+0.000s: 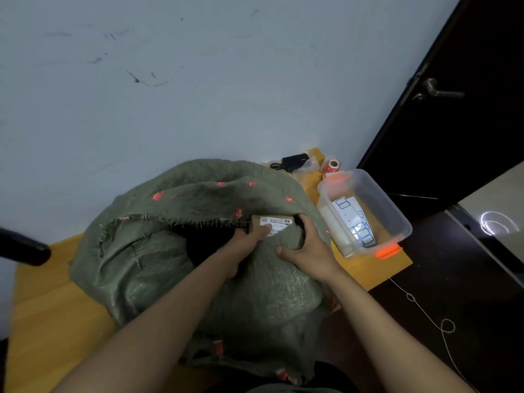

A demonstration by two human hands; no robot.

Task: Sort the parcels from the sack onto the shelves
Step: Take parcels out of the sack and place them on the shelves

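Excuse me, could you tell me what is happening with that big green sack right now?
A person is unpacking the green sack that sits on a wooden table. The left hand grips a small cardboard parcel with a white label at the sack's mouth, while the right hand holds the sack's edge open. A clear plastic bin with label sheets stands beside the sack. No shelves are in view.
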